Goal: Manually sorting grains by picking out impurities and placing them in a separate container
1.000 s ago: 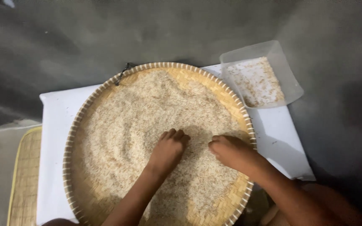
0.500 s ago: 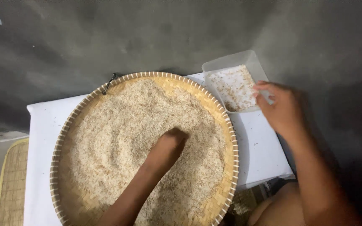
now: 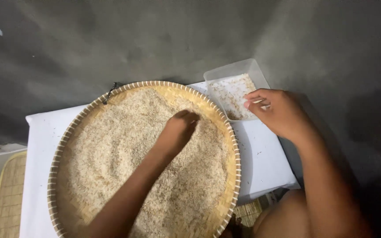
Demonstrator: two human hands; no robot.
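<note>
A round woven tray (image 3: 67, 132) holds a wide layer of pale rice grains (image 3: 124, 145). My left hand (image 3: 177, 131) rests palm down in the rice near the tray's far right part, fingers together and pressed into the grains. My right hand (image 3: 275, 112) hovers over the near edge of a clear rectangular plastic container (image 3: 234, 70) to the right of the tray, fingertips pinched together. Whether grains sit between the fingertips cannot be seen. The container holds a thin scatter of brownish husks and grains (image 3: 232, 94).
The tray and container sit on a white cloth (image 3: 265, 163) spread on a dark grey floor (image 3: 155, 39). A woven straw mat (image 3: 5, 198) lies at the left edge. My bare knee (image 3: 283, 216) is at the bottom right.
My right hand left the rice and moved right to the plastic container, where it stays pinched. My left hand slid further up through the rice. The view shifted slightly.
</note>
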